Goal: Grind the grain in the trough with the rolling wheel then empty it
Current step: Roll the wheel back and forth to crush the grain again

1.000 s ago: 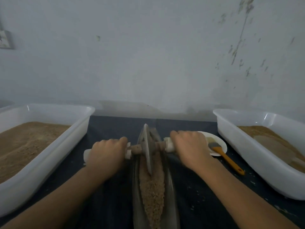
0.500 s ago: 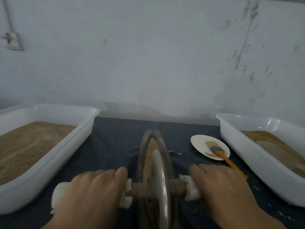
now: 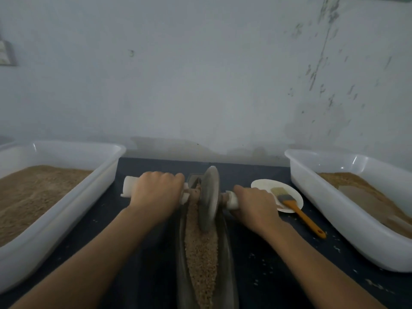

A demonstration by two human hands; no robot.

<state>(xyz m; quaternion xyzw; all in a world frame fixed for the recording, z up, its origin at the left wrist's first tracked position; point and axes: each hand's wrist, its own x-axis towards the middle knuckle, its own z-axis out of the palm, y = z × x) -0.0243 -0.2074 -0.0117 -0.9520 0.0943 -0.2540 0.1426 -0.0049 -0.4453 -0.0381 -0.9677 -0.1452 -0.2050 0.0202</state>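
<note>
grey metal, the rolling wheel (image 3: 209, 198) stands on edge at the far end of the narrow trough (image 3: 226, 253), which lies in the middle of the dark worktop (image 3: 256, 253). brown grain (image 3: 201, 255) fills the trough on the near side of the wheel. the left hand (image 3: 156, 192) and right hand (image 3: 256, 207) each clamp a white-wrapped axle end, one on either side. a white tub (image 3: 66, 201) sits left, another tub (image 3: 334, 210) right.

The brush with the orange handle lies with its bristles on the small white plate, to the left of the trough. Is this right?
Not quite. The head view shows the brush with bristles on the small white plate, but to the right of the trough, beside the right hand.
</note>
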